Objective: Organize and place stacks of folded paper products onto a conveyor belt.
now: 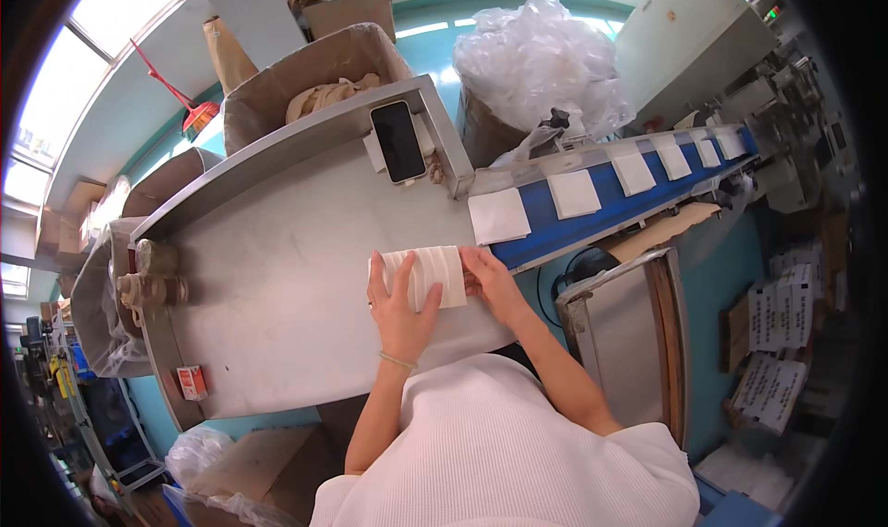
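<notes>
A stack of folded white sheets (450, 273), napkin-like with ridged layers on top, lies near the right part of the metal table's front side. My left hand (400, 316) rests over it from the left, fingers spread across the upper face and thumb on the near part, gripping it. At the stack's right end my right hand (496, 292) is closed, its fingertips partly hidden behind the edge. Just beyond the right hand, a flat white folded sheet (499, 217) sits at the near end of a blue conveyor belt (542, 237).
Several more white sheets lie spaced along the belt. On the metal table (277, 249) are a black phone (399, 142) at the back, a small red-and-white box (192, 383) and jars (153, 289) at left. A cardboard box (319, 50) and bagged plastic (546, 60) stand behind.
</notes>
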### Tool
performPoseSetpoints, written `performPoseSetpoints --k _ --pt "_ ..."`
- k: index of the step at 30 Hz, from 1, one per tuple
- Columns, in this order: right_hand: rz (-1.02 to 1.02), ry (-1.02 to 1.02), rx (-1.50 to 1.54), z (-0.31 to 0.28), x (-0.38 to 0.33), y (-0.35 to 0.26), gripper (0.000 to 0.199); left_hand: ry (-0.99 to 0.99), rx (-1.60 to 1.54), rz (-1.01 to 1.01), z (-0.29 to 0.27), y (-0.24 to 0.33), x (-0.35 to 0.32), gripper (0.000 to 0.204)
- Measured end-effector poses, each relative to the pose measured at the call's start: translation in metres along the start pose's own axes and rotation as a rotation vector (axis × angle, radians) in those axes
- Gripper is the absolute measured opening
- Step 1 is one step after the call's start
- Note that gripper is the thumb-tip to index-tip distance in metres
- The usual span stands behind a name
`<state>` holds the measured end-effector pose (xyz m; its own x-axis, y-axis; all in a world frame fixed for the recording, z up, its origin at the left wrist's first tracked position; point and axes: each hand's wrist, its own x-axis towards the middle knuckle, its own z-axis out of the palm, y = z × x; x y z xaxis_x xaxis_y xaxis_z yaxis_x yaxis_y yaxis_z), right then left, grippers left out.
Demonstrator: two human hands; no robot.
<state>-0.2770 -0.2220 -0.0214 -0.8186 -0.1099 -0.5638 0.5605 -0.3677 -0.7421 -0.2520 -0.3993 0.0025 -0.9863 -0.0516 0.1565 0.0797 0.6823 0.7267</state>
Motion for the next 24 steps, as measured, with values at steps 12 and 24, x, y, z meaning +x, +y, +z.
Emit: performPoseSetpoints --k 12,24 --pt "0.086 0.038 0.057 -0.02 0.003 0.024 0.029 0.008 0.139 -0.025 -0.003 0.012 -0.001 0.077" --pt "0.018 -0.088 -0.048 0.013 -0.011 0.008 0.036 -0.025 0.031 0.008 0.003 0.018 -0.002 0.08"
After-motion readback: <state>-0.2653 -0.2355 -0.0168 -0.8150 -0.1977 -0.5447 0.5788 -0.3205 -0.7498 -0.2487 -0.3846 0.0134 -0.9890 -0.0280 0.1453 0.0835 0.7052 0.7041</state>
